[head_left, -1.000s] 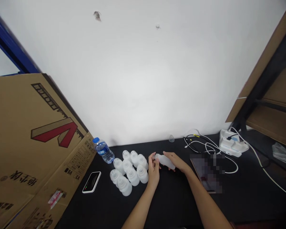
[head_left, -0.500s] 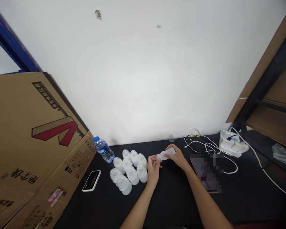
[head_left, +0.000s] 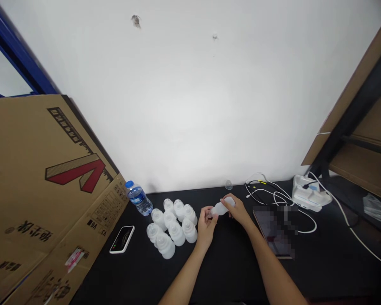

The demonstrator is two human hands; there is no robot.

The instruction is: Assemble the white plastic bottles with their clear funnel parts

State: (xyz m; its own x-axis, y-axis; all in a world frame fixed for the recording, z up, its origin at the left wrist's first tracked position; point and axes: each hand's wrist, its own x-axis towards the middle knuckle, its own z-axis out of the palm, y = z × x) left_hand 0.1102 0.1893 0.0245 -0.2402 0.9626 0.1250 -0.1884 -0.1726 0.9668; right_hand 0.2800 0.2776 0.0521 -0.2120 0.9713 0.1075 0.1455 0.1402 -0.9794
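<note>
A white baby bottle [head_left: 221, 208] lies tilted on its side between my two hands, above the black table. My right hand [head_left: 236, 207] is wrapped round the bottle's body. At the neck end, the fingers of my left hand [head_left: 207, 222] close on its top; what part they pinch is partly hidden. Left of my left hand stand several white baby bottles [head_left: 175, 232] upright in a tight group, with clear domed caps. A loose clear domed cap [head_left: 228, 185] rests by the wall, beyond my right hand.
A water bottle [head_left: 139, 198] with a blue cap leans near a large cardboard box [head_left: 51, 169] on the left. A phone [head_left: 122, 239] lies before it. On the right are a tablet [head_left: 271, 231], tangled cables [head_left: 279, 195] and a white power device [head_left: 309, 192].
The held bottle and both hands have shifted slightly, the bottle tilting a little more with its neck end lower. The view has moved slightly; the standing bottles keep their places.
</note>
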